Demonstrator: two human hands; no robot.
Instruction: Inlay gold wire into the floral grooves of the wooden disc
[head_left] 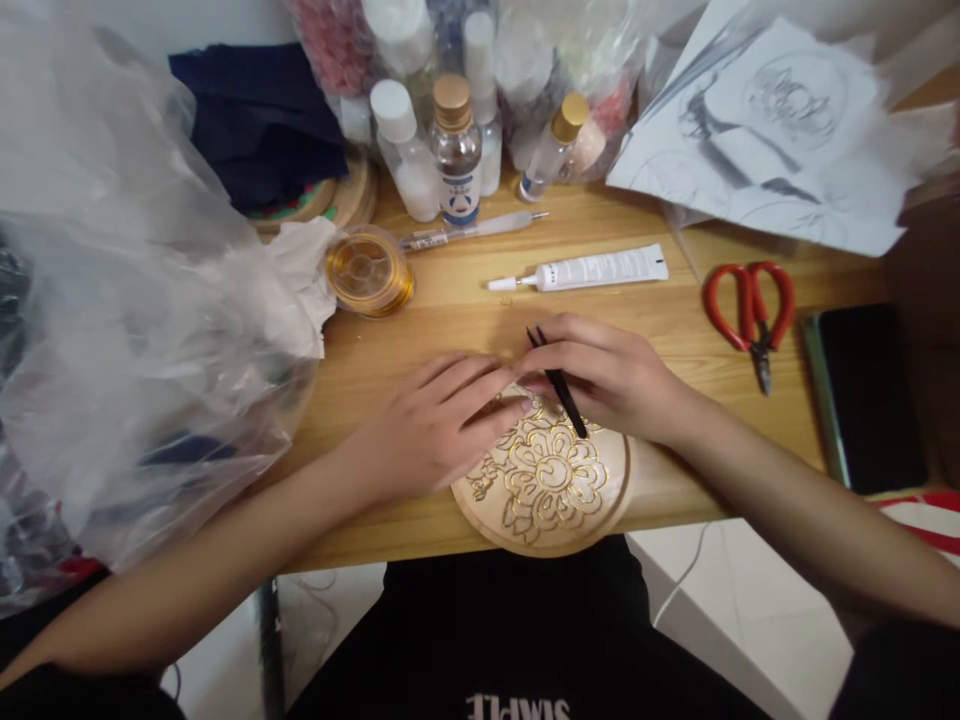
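A round wooden plaque (551, 475) lies at the table's front edge, its rim jutting a little over it. Gold wire outlines a large flower and leaves on its face. My left hand (446, 420) rests over the plaque's upper left side, fingers stretched out and holding nothing that I can see. Black tweezers (562, 385) are gripped in my right hand (600, 375), above the plaque's upper right part. Both hands' fingertips come close together there and hide some of the pattern. Whether the tweezers' tips hold any wire I cannot make out.
Behind the hands lie a spool of gold wire (369, 272), a white glue tube (600, 270) and a pen (480, 230). Bottles (456, 160) stand farther back. Red-handled cutters (754, 310) and a phone (862, 395) are on the right. Plastic bags (150, 300) crowd the left; printed sheets (780, 130) lean back right.
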